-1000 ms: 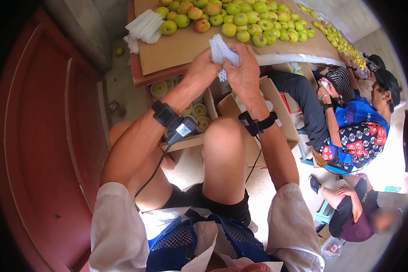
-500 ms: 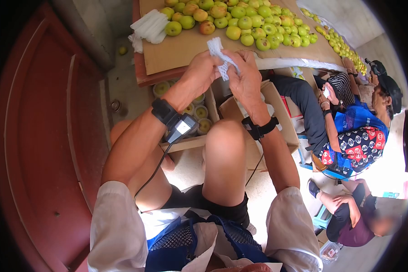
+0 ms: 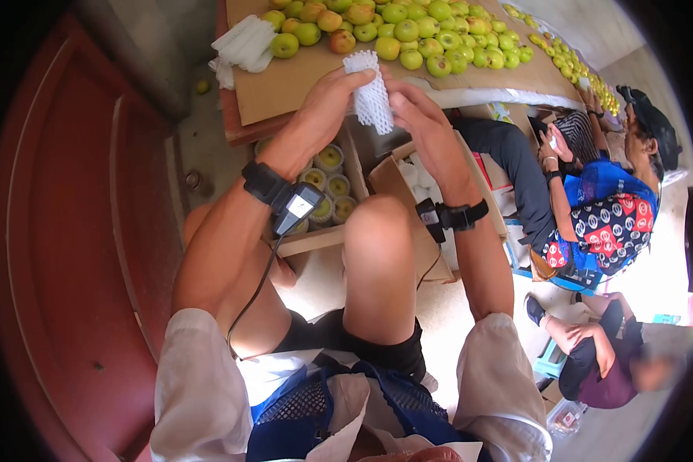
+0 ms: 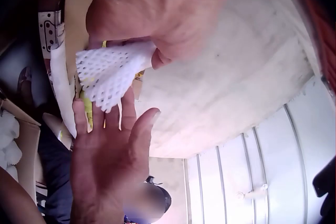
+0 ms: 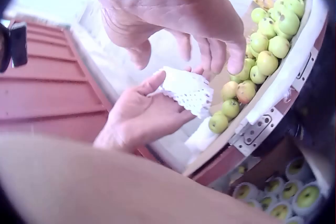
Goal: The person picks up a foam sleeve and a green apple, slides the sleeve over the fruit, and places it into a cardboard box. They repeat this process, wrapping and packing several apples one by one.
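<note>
A white foam net sleeve (image 3: 373,98) is gripped between the thumb and fingers of the left hand (image 3: 327,104), just past the front edge of the cardboard-topped table. It hangs flattened and slightly flared, its mesh showing in the left wrist view (image 4: 107,71). Close on its right side, the right hand (image 3: 427,127) has its fingers extended and apart; whether a fingertip touches the net cannot be told. From the right wrist, the sleeve (image 5: 186,88) lies across the left hand's fingers (image 5: 176,109), below the spread right hand (image 5: 173,11).
Green and reddish apples (image 3: 408,31) cover the table's back part, beside a stack of white nets (image 3: 246,45). Below stand a box of net-wrapped apples (image 3: 314,179) and a carton (image 3: 396,181) with white items. People sit at the right; a red door (image 3: 69,231) is left.
Both hands held the net, bunched and twisted, before. The right hand has let go and moved slightly right with its fingers spread, while the net has straightened in the left hand.
</note>
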Motion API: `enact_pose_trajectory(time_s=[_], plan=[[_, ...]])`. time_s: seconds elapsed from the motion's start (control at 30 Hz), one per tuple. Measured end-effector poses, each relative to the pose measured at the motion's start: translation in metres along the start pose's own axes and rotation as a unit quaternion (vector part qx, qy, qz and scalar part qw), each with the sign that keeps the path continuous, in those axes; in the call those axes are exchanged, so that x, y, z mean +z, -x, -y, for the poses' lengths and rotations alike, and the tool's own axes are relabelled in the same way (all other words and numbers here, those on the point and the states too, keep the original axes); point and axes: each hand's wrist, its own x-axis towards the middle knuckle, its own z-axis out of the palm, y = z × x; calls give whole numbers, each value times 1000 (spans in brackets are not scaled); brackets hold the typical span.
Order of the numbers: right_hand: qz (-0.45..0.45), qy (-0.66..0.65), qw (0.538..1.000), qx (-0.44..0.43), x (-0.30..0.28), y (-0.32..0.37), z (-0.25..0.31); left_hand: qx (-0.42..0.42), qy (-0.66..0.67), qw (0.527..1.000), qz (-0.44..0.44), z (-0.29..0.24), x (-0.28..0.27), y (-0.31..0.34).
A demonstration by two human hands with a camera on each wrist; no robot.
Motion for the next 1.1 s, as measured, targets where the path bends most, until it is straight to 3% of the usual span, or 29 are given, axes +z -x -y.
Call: enact_pose_trajectory(time_s=[0.1, 0.13, 0.33, 0.43, 0.5, 0.53, 0.63, 0.77, 0.87, 0.97, 1.1], plan=[[95, 11, 994, 51, -5, -4, -8, 2, 8, 999, 33, 1, 1, -1], [100, 55, 991, 75, -1, 2, 1, -1, 23, 999, 42, -1, 1, 0], [141, -22, 988, 66, 0, -1, -10, -61, 85, 988, 116, -12, -1, 6], [188, 4, 980, 61, 3, 0, -3, -72, 103, 988, 91, -15, 12, 5], [190, 31, 980, 42, -6, -4, -16, -17, 129, 992, 8, -19, 28, 15], [186, 22, 981, 46, -6, 0, -14, -11, 128, 990, 58, -19, 20, 11], [185, -1, 981, 58, -8, 9, -17, 6, 123, 992, 22, -17, 30, 14], [193, 112, 970, 95, -27, 34, -11, 37, 133, 990, 14, -14, 32, 11], [101, 131, 980, 113, -75, 53, -24, 30, 57, 994, -90, -29, 38, 19], [-17, 196, 972, 128, -126, 83, -24, 15, 35, 999, -8, -24, 23, 15], [-109, 313, 917, 222, -195, 125, -59, 2, 31, 999, 44, -19, 8, 9]])
